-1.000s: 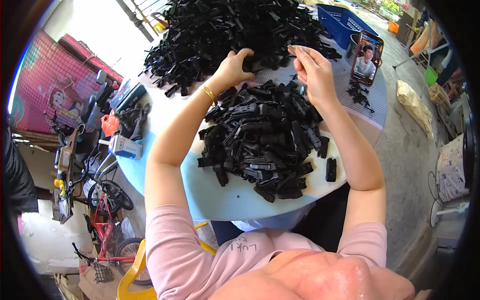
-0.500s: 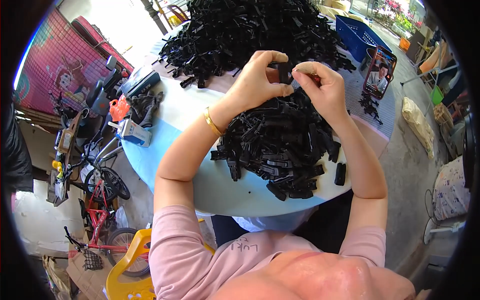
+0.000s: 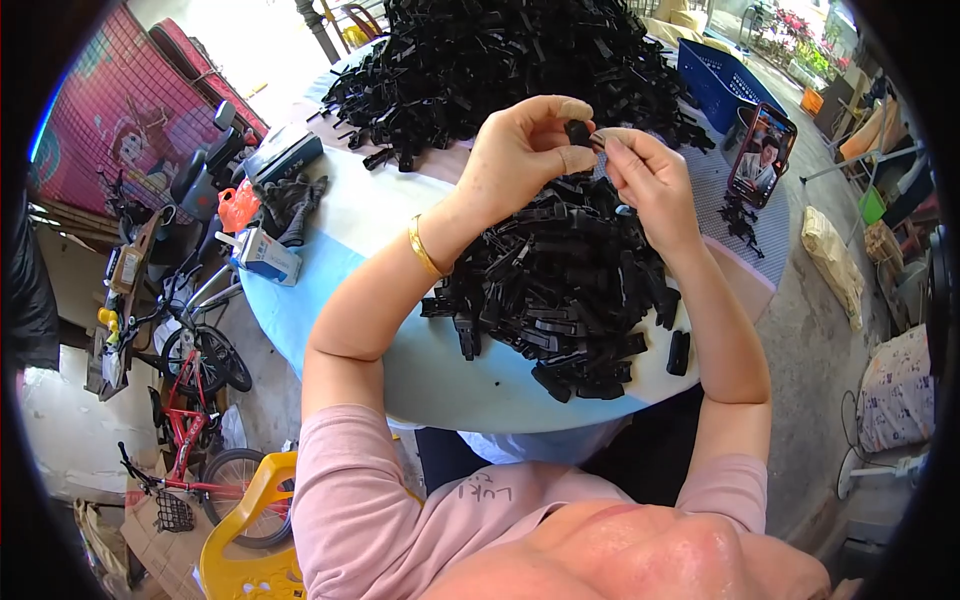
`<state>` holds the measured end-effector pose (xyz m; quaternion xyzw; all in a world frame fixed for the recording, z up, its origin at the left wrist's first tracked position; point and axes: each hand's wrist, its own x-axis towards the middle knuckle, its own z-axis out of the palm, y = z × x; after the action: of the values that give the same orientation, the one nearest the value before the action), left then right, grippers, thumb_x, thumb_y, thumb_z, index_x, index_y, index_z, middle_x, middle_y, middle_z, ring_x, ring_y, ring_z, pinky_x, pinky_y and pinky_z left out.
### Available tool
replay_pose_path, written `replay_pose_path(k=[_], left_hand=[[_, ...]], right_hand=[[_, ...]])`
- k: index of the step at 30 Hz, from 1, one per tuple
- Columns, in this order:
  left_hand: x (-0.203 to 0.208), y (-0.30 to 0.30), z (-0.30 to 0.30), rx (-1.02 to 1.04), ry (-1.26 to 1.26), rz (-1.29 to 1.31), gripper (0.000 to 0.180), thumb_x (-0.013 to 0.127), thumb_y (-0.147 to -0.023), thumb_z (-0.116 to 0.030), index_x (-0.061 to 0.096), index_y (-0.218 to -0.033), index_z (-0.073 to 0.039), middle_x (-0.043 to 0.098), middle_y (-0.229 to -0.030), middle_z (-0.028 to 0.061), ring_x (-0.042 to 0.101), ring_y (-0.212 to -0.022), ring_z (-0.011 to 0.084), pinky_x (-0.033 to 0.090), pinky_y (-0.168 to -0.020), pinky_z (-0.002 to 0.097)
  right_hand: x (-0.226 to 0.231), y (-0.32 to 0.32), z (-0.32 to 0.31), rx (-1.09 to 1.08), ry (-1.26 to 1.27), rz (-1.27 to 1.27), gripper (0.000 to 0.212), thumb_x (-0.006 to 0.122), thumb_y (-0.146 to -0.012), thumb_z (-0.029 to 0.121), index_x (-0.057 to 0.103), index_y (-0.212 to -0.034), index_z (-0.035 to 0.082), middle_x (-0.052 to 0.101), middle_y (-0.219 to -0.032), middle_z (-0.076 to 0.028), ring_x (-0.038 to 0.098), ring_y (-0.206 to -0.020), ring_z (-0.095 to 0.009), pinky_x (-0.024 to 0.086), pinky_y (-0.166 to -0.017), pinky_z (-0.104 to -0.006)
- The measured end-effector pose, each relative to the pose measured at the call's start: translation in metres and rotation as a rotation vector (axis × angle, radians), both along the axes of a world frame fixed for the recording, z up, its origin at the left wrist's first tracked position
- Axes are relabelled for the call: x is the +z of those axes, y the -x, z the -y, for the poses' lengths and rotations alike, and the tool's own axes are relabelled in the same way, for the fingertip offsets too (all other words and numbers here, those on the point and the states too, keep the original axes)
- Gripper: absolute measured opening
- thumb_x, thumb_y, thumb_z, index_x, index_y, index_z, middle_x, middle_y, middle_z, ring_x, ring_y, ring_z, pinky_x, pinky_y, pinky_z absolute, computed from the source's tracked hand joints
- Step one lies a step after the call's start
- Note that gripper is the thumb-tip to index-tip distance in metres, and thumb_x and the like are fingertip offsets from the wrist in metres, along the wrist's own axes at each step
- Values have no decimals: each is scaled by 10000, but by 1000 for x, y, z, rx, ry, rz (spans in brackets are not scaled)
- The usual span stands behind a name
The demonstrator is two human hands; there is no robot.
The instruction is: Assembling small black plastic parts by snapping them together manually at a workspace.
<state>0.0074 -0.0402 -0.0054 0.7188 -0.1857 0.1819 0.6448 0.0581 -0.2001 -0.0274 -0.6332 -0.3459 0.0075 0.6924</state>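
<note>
Between the taped thumb and fingertips of my left hand [image 3: 508,160] is a small black plastic part [image 3: 577,131]. My right hand [image 3: 655,185] is closed in a pinch right beside that part; a thin sliver shows at its fingertips, too small to name. Both hands are raised over a near pile of black plastic parts [image 3: 560,285], elongated and clip-like. Beyond them rises a much larger heap of black parts [image 3: 520,60] with thin prongs. One loose black piece [image 3: 678,353] lies right of the near pile.
The round table [image 3: 450,392] has a pale covering. At its right are a propped phone [image 3: 762,155], a blue basket [image 3: 722,85] and small black bits [image 3: 741,222]. Along the left edge sit a blue-white box [image 3: 268,258], dark gloves [image 3: 292,208] and a red bag [image 3: 238,207]. A yellow chair [image 3: 235,540] stands lower left.
My left fingers have drawn closer together around the black part, which has tilted. My right hand has turned slightly, its fingers now more extended toward the part.
</note>
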Motion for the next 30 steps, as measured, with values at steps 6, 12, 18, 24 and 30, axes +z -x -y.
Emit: replay_pose_path(k=[6,12,18,24,30], left_hand=[[-1,1,0,40,-37,44,284,656,-717,30,570,-986,5,609,-862,17,522,-687,29,460,-631,177],[-8,6,6,218,-173,200,200,658,-717,15,579,-901,7,613,-752,33,532,-642,38,454,-574,189],[-8,5,9,309,-281,266,222,683,-683,1,593,-886,-10,613,-725,71,553,-618,82,468,-580,214],[10,17,10,459,-537,273,625,674,-660,4,416,-1221,-93,625,-905,129,627,-790,248,502,-660,296],[7,21,18,346,-638,499,708,709,-633,25,392,-1261,-57,560,-1126,135,621,-882,210,509,-717,281]], right_hand=[[3,1,3,24,88,80,185,528,-875,164,621,-933,14,464,-605,40,361,-509,-10,250,-444,-161],[9,11,2,-10,169,74,195,542,-868,174,620,-938,10,467,-605,42,380,-527,-16,270,-454,-164],[5,10,1,-43,176,5,203,548,-862,181,619,-934,4,475,-611,42,384,-532,-10,273,-451,-162],[13,3,6,-105,83,261,217,651,-773,103,612,-973,27,483,-643,65,413,-556,-3,324,-494,-150],[9,7,1,-125,48,284,196,683,-745,85,630,-923,22,595,-758,16,503,-640,-30,412,-574,-169]])
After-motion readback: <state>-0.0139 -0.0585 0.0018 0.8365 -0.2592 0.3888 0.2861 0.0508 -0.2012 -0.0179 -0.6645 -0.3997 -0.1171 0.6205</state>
